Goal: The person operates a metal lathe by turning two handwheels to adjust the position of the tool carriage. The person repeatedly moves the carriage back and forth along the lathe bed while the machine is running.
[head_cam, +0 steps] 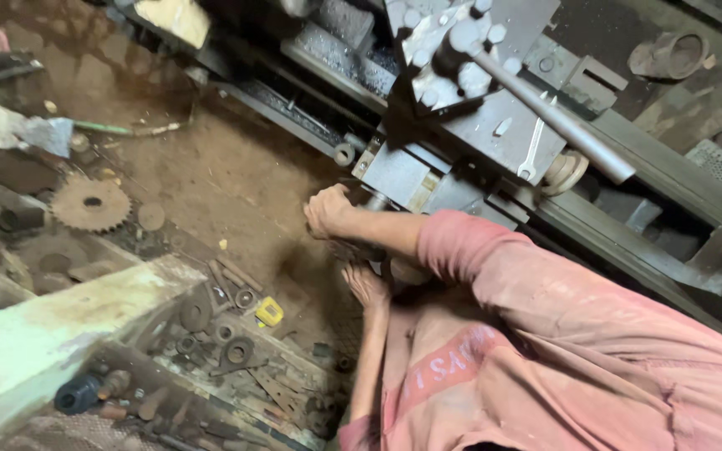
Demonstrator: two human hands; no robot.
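Observation:
My right hand (327,210) reaches out from a pink sleeve and is closed in a fist on a part at the front of the grey lathe carriage (394,171); the part itself is hidden by the fingers. Just below it, my left hand (365,284) presses against a dark round part (396,269) under the carriage, with the forearm coming up from the bottom edge. Its grip is hidden. On top of the carriage are the tool post (453,58) and a long steel lever (557,121).
A wrench (532,150) lies on the carriage. On the dirt floor lie a rusty toothed gear (89,203) and a small yellow object (269,311). A box of several rusty metal parts (236,355) stands beside a pale green beam (43,334). The lathe bed (653,184) runs diagonally right.

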